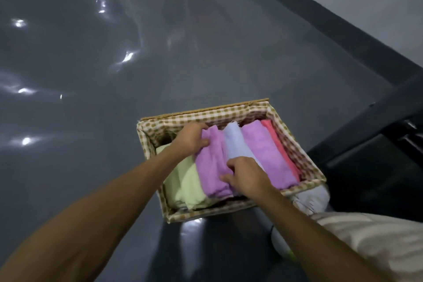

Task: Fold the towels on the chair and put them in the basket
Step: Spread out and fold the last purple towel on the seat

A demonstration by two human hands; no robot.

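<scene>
Basket (206, 113) on floor (91, 75). In basket: towels (258, 144) packed side by side, left to right. Left hand (191, 138) gripping far end of second towel (212, 162) from left; right hand (245, 173) gripping near end.

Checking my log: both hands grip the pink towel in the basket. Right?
No. The left hand and right hand grip a purple towel in the basket, the one between the green towel and blue towel. The pink towel lies untouched. The head view shows it.
</scene>
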